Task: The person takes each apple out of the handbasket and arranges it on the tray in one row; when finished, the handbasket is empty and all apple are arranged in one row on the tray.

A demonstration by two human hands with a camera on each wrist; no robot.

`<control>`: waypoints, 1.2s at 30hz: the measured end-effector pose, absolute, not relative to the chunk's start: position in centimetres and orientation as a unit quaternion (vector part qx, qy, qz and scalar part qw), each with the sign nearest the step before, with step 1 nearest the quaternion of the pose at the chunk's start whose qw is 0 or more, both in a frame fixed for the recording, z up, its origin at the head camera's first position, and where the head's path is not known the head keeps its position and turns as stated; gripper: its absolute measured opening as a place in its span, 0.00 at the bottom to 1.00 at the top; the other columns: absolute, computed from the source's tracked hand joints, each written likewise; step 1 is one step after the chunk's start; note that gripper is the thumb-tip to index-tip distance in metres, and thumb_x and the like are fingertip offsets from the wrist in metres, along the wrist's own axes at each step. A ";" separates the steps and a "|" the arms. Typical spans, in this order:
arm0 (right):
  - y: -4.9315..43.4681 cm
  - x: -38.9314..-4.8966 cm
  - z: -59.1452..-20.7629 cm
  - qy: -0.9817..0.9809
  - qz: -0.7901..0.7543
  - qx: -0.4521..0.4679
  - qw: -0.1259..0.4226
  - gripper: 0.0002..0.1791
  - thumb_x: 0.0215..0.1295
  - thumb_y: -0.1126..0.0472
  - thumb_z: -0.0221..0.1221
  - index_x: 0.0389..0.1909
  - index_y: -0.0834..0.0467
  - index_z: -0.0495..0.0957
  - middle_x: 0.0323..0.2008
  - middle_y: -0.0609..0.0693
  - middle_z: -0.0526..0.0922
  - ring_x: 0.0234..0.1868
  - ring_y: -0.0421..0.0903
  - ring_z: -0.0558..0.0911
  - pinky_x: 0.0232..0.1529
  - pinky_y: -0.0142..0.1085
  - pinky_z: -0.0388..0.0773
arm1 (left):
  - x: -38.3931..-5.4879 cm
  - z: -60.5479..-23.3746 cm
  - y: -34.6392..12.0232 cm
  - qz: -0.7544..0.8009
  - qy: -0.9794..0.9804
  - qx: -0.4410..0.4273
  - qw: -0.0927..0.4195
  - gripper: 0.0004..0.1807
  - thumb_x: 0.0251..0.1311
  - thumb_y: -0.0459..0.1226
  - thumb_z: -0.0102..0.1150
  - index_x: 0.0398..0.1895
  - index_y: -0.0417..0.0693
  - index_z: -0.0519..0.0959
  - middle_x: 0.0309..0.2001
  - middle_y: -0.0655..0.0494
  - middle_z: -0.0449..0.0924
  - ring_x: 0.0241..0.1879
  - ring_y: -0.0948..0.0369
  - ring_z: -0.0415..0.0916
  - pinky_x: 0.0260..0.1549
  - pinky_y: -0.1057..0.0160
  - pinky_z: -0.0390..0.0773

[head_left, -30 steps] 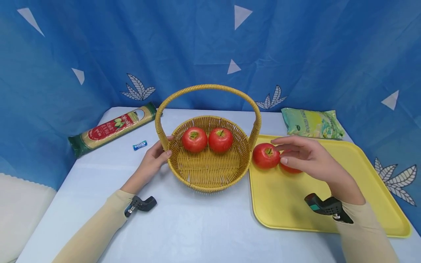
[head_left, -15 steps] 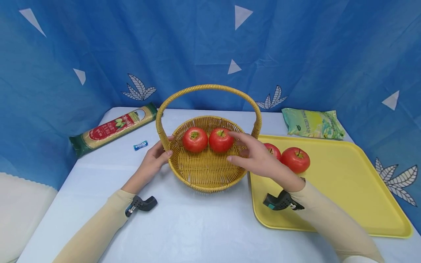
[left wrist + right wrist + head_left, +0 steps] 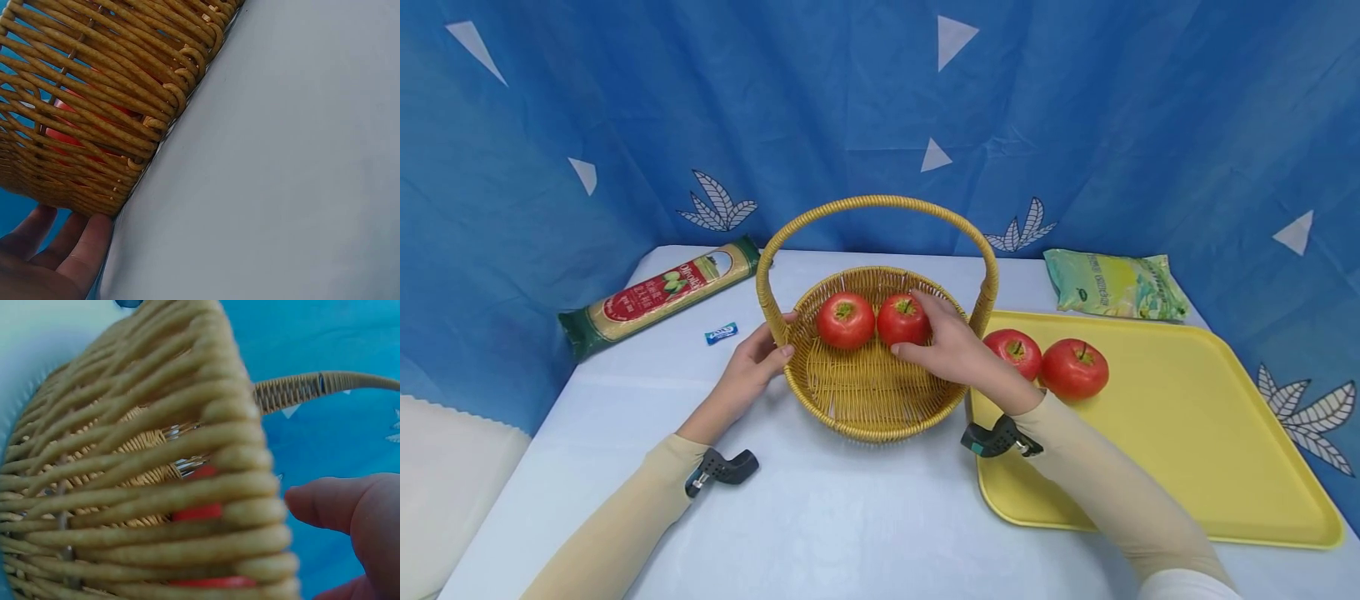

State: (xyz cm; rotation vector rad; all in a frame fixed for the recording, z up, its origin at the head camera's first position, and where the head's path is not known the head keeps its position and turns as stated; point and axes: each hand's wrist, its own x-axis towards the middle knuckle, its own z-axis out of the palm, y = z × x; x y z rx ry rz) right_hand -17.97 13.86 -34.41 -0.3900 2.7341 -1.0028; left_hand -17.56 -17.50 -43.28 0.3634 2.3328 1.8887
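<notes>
I had the left hand [image 3: 758, 360] gripping the wicker basket [image 3: 865, 408] at its left rim, probably to steady it. With the right hand [image 3: 951, 340] I held one red apple [image 3: 900, 322] between thumb and fingers, beside a second apple [image 3: 846, 322] toward the basket's far edge, presumably to seat it snugly. A third apple [image 3: 1013, 354] and a fourth apple [image 3: 1074, 372] sat near the yellow tray [image 3: 1195, 425]'s far left corner.

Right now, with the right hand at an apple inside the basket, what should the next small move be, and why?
Probably lift the right-hand apple up out of the basket. The right hand has its thumb and fingers around it, the left hand steadies the basket's left side, and the yellow tray shows room beside its two apples.
</notes>
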 end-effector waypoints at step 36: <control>13.1 -20.8 -36.3 0.904 -0.378 -0.161 0.115 0.23 0.58 0.66 0.70 0.56 0.63 0.82 0.74 0.63 0.67 0.76 0.63 0.63 0.75 0.54 0.67 | -17.7 -43.4 -17.5 0.621 0.772 0.123 0.059 0.30 0.76 0.39 0.50 0.79 0.53 0.60 0.79 0.43 0.59 0.72 0.41 0.66 0.50 0.73 0.81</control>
